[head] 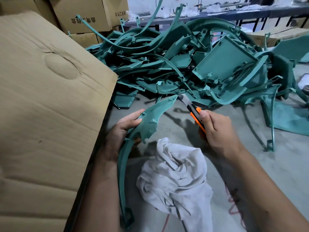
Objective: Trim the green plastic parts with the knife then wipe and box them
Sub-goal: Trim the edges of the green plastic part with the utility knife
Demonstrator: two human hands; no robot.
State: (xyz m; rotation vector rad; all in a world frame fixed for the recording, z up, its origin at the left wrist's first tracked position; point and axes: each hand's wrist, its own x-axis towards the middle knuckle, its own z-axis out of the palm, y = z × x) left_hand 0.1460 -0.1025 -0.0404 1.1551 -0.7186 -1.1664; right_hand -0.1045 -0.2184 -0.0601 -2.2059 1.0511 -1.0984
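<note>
My left hand [122, 131] grips a long curved green plastic part [150, 118] near its wide upper end. The part's pointed tip faces up and right, and its thin tail runs down past my forearm. My right hand [217, 129] holds an orange and black utility knife [194, 113]. Its blade is out and points up-left toward the part's tip, a short gap away. A crumpled white cloth [175, 178] lies between my forearms, below the part.
A big heap of green plastic parts [192, 61] covers the grey floor ahead. A large cardboard box flap [46, 97] fills the left side. More cartons [83, 15] stand at the back left, and a long bench [234, 12] runs along the far wall.
</note>
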